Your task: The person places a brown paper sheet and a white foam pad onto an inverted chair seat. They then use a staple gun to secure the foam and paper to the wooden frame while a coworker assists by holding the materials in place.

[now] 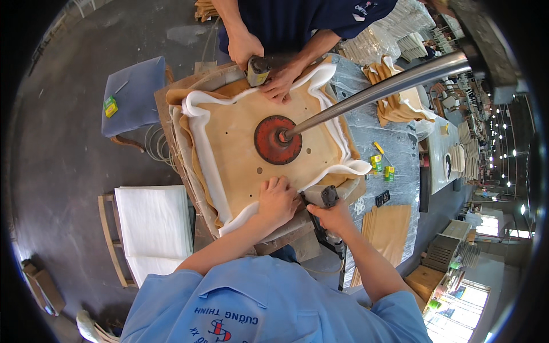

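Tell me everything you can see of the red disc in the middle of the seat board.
The red disc is round, flat and worn, its dull red paint scuffed darker towards the hub. It lies flat on the middle of the tan wooden seat board. A shiny metal bar slants down from the upper right and meets its hub. No hands touch it.

**One head cam, looking straight down**

Just a single view here, a wide fisheye worn on the person's head, pointing almost straight down over their own blue shirt and forearms. It's close in: the workbench (pixel 354 137) fills the middle, and a co-worker stands at the far side, top of frame. Straight edges bend toward the rim, where the floor and the workshop's shelves curl away. No second view to overlap with.
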### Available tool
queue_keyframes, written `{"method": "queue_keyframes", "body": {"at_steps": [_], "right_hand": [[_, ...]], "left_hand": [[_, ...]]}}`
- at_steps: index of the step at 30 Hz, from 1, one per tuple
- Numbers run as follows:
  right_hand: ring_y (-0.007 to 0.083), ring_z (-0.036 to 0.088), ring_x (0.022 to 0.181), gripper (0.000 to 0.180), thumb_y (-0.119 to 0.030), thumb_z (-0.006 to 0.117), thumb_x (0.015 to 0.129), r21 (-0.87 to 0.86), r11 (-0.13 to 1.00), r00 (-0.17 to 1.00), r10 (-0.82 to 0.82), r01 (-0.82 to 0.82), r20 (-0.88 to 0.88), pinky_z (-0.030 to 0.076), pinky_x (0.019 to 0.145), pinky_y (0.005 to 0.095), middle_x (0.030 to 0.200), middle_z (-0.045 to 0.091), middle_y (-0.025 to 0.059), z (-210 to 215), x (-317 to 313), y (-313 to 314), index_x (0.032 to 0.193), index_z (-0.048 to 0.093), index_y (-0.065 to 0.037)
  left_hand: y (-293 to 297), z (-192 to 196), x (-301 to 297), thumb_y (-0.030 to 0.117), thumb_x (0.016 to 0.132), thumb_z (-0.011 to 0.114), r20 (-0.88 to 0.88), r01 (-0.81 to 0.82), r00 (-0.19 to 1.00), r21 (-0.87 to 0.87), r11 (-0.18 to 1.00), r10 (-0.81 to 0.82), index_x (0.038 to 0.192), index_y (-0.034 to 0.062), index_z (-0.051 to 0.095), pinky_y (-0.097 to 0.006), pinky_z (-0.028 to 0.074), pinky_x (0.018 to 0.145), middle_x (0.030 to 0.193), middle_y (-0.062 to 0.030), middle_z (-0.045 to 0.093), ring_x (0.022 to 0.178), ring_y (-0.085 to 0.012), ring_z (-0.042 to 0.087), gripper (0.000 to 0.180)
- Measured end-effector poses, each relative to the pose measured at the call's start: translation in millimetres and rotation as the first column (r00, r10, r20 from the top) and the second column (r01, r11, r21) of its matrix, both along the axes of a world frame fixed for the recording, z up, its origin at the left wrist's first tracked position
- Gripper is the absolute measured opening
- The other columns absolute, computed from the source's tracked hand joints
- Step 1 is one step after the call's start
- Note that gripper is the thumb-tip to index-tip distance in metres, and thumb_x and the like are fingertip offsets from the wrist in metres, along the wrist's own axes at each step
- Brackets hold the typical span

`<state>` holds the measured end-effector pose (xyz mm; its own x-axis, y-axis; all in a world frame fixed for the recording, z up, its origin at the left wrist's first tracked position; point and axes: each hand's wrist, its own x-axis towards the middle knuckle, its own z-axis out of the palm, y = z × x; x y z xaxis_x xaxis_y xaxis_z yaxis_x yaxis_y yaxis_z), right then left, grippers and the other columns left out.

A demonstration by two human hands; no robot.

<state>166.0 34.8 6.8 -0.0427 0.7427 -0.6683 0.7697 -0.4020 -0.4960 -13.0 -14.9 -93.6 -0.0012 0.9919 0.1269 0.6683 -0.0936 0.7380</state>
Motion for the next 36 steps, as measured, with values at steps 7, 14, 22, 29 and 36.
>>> {"method": "queue_keyframes", "body": {"at_steps": [7, 14, 22, 29, 36], "right_hand": [[0.0107, 0.059, 0.051, 0.025, -0.02, 0.085, 0.088, -0.005, 0.998, 0.978, -0.059, 0.059, -0.2, 0.046, 0.048, 0.0314, 0.066, 0.065, 0.0022, 9.5, 7.9, -11.5, 0.089, 0.071, 0.001], [0.0117, 0.059, 0.051, 0.029, -0.024, 0.086, 0.086, -0.04, 0.999, 0.997, -0.019, 0.016, -0.069, 0.047, 0.049, 0.0314, 0.065, 0.065, 0.0029, 3.2, -0.5, -13.0, 0.092, 0.072, 0.0], [0.0118, 0.06, 0.052, 0.032, -0.027, 0.087, 0.087, -0.013, 0.999, 0.998, -0.045, 0.045, -0.051, 0.048, 0.049, 0.0313, 0.066, 0.066, 0.003, -4.8, -2.5, -5.4, 0.093, 0.071, 0.0], [0.0095, 0.06, 0.053, 0.03, -0.024, 0.086, 0.088, -0.044, 0.998, 0.978, -0.059, 0.052, -0.199, 0.047, 0.049, 0.0299, 0.07, 0.067, 0.002, 5.8, -0.5, -25.4, 0.097, 0.071, 0.001], [0.0107, 0.06, 0.053, 0.028, -0.022, 0.086, 0.088, -0.004, 1.0, 0.997, -0.026, 0.026, -0.07, 0.047, 0.049, 0.0312, 0.073, 0.069, 0.0037, 2.3, -17.3, -23.9, 0.098, 0.073, 0.001]], "left_hand": [[-3.7, -1.2, -5.1, 0.025, 0.079, 0.082, 0.053, -0.036, 0.998, 0.008, 0.999, 0.036, 0.082, 0.0114, 0.072, -0.048, 0.037, 0.1, 0.108, -0.0067, 0.059, 0.113, -0.0304, 0.052, 0.017], [-3.0, -4.7, 2.6, 0.02, 0.08, 0.08, 0.089, -0.047, 0.995, -0.036, 0.998, 0.05, 0.085, 0.0108, 0.071, -0.049, 0.036, 0.102, 0.116, -0.0071, 0.06, 0.115, -0.0309, 0.052, 0.014], [-14.5, 1.5, -9.3, 0.016, 0.077, 0.082, 0.06, -0.014, 0.998, -0.003, 1.0, 0.015, 0.088, 0.0106, 0.073, -0.05, 0.037, 0.104, 0.118, -0.0076, 0.06, 0.12, -0.0323, 0.051, 0.015], [-8.1, -4.1, -7.1, 0.013, 0.077, 0.081, 0.144, -0.087, 0.986, -0.02, 0.996, 0.089, 0.085, 0.0088, 0.073, -0.05, 0.037, 0.105, 0.117, -0.0087, 0.06, 0.118, -0.0334, 0.051, 0.012], [-8.0, -4.0, -3.2, 0.01, 0.077, 0.079, 0.172, -0.107, 0.978, -0.052, 0.993, 0.114, 0.084, 0.0082, 0.073, -0.049, 0.037, 0.104, 0.116, -0.0086, 0.06, 0.118, -0.0333, 0.05, 0.009]]}}
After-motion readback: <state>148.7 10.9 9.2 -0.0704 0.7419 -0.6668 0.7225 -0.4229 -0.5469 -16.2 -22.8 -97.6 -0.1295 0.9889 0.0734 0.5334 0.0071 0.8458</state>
